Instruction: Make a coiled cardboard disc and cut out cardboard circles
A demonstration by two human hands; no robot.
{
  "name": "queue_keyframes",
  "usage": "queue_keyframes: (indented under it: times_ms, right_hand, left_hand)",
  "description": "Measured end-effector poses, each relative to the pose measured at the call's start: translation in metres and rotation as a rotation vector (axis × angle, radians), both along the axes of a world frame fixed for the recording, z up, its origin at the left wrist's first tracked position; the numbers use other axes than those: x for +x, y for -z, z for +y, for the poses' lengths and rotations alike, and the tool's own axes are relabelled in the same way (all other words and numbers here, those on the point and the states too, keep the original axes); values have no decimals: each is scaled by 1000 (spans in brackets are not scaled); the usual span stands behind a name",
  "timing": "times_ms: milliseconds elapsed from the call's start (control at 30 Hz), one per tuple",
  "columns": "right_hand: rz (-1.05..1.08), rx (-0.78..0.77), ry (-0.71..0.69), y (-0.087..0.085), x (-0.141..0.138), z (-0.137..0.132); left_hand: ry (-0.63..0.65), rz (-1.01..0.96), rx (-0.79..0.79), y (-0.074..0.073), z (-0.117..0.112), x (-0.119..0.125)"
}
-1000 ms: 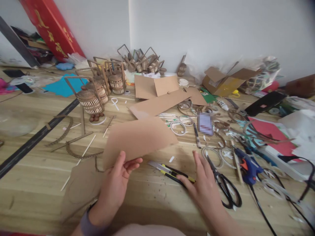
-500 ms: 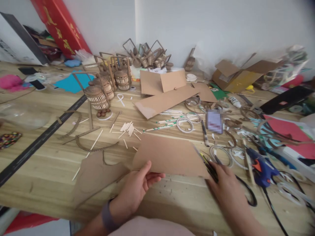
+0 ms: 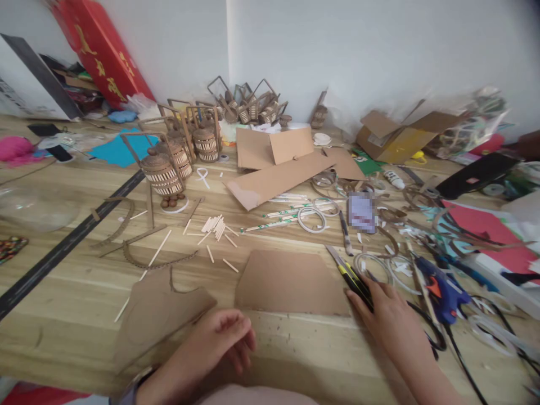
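Note:
A brown cardboard piece (image 3: 291,281) with slanted sides lies flat on the wooden table in front of me. My left hand (image 3: 230,337) is just off its near left corner, fingers loosely curled and holding nothing. At the cardboard's right side, my right hand (image 3: 386,315) is closed around a yellow-and-black utility knife (image 3: 349,275), its blade pointing away to the left. Black handle loops (image 3: 436,337) show beyond this hand; the rest of that tool is hidden. Left of the cardboard lies a cut cardboard piece (image 3: 160,315) with a curved notch.
Short sticks (image 3: 215,225) are scattered beyond the cardboard. Several small lidded baskets (image 3: 162,174) stand at the left. Larger cardboard sheets (image 3: 278,174) lie farther back. A blue glue gun (image 3: 441,289), tape rolls (image 3: 312,219) and scraps crowd the right.
The cardboard has gone from being held raised in my left hand to lying flat on the table. My left hand has let go and drawn back toward me. My right hand stays at the knife.

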State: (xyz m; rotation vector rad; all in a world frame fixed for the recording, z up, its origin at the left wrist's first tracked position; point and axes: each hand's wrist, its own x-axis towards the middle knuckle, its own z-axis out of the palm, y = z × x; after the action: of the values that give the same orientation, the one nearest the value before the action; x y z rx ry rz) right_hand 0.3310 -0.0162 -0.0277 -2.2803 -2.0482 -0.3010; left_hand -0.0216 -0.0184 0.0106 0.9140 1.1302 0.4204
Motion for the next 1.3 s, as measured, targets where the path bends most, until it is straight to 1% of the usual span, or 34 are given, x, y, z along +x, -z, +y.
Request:
queue_keyframes:
  times_ms: [67,100,167,200,267,333,367,467,533,633,733,833,933,1000,1100,1200,1300]
  right_hand:
    - [-51,-53,42,-6,-5,1]
    - [-71,-77,60,-9,-8,3]
    - [-92,-112,83,-18,-13,6]
    - [-94,-120,85,-23,-15,9]
    - [-86,-116,63,-34,-20,17]
    - [-70,-103,12,-43,-25,29]
    - [-59,-99,-21,-47,-27,37]
    - [-22,-86,-118,-52,-36,67]
    - [7,-77,-173,-50,-44,91]
    - [43,-57,-216,-40,-54,125]
    - [79,-15,-228,-35,-57,145]
    - [149,93,-215,-42,-54,141]
    - [261,204,-220,-50,-51,123]
    - [355,214,-261,-50,-51,111]
    - [532,171,-319,-46,-50,98]
    - [753,198,-266,-49,-46,92]
    - [1033,233,-185,-61,-44,85]
  left_hand:
    - [28,263,357,-2,6,-4]
    - [44,391,551,0,9,-5]
    - [93,596,889,12,14,-3]
    - [120,685,1008,20,15,-1]
    - [230,809,1134,36,17,5]
    - [323,875,1179,47,18,11]
    - [353,893,1189,50,18,14]
    - [396,922,1199,47,18,19]
    - [426,933,1198,41,18,20]
    - [479,959,1205,35,19,20]
    - [504,992,1226,35,20,19]
    - [481,1004,1260,39,19,19]
    - [449,984,1304,43,17,19]
    - [432,977,1323,45,17,19]
    - [431,974,1347,44,17,18]
    - [427,940,1358,43,16,16]
    - [351,893,1340,44,15,14]
